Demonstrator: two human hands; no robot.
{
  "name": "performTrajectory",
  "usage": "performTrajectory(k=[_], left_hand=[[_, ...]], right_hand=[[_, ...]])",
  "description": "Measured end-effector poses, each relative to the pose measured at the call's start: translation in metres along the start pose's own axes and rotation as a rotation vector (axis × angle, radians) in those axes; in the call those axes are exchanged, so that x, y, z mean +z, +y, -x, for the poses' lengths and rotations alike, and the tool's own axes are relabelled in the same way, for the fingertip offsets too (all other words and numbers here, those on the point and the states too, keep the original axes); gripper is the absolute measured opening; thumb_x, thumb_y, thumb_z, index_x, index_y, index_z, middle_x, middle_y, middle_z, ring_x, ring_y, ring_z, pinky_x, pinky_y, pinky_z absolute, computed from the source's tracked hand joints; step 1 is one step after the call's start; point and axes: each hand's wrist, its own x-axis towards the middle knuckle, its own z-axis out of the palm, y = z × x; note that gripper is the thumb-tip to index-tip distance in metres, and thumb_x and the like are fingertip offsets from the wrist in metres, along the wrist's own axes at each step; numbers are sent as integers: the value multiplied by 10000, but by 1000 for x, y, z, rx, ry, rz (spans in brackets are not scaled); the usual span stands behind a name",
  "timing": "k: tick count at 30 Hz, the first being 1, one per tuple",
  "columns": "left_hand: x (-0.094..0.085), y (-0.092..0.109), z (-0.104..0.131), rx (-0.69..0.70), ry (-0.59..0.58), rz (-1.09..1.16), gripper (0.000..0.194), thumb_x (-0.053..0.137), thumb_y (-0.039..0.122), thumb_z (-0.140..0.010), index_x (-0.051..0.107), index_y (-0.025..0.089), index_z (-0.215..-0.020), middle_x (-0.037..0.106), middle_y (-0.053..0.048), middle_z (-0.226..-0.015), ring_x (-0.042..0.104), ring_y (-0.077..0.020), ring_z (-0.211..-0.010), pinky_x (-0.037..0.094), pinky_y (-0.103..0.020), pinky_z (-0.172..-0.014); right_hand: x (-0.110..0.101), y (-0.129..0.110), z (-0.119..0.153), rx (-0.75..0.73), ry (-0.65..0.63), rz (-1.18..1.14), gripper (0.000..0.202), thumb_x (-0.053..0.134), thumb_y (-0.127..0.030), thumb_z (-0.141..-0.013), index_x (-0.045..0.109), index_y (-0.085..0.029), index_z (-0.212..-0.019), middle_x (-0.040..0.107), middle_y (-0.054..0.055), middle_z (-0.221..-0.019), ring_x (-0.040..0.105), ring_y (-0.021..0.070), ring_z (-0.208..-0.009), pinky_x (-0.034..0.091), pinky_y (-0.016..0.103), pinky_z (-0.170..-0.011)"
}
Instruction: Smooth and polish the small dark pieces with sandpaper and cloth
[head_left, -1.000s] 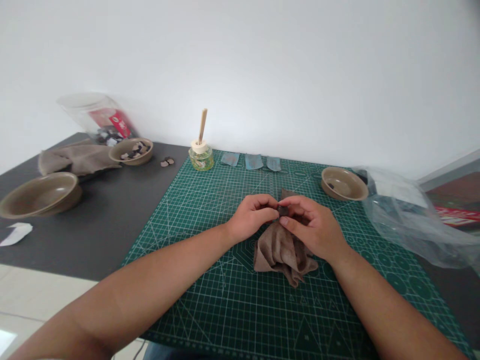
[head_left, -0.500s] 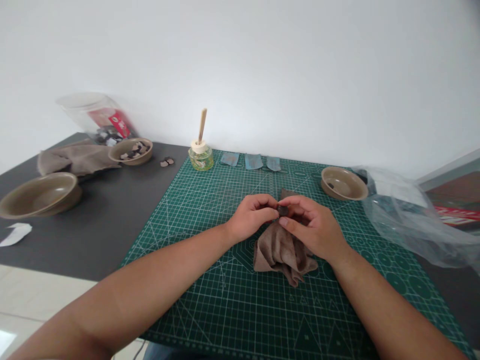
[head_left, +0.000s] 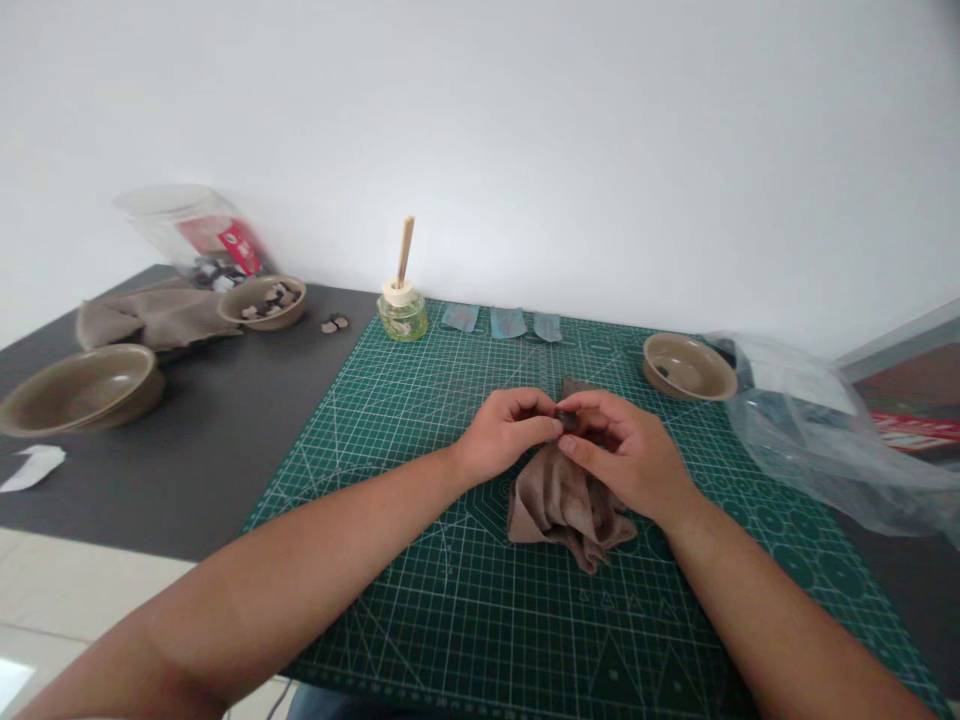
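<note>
Between the fingertips of my left hand (head_left: 504,432) and my right hand (head_left: 631,448) is a small dark round piece (head_left: 568,420). Both hands are closed in a pinch on it, and the fingers partly cover it, so its exact kind does not show. A crumpled brown cloth (head_left: 562,498) lies on the green cutting mat (head_left: 420,540) just below the hands. One end of the cloth also shows behind the fingers.
A brown bowl (head_left: 688,368) with a dark bit inside stands right, beside clear plastic (head_left: 810,430). Left are a bowl of small pieces (head_left: 262,305), another bowl (head_left: 90,395), a cloth (head_left: 161,315) and a plastic bag (head_left: 191,235). A reed diffuser (head_left: 402,310) stands near blue patches (head_left: 508,322).
The dark piece has turned slightly between my fingertips. Both hands and the cloth stay in nearly the same place.
</note>
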Motion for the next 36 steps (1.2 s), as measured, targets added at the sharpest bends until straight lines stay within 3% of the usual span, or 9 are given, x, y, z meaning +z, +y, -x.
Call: performTrajectory(k=[36], left_hand=[[0,-6,0,-21,-24,22,234,661,331,-692,574,114,-679,526,14,-612,461,-85,-578,346,-229,-545]], right_hand=[[1,3,1,16,-63,-68,267,620,-265,-761,562,-204,-1015,701,16,-795,656,156,-674,512,261,-599]])
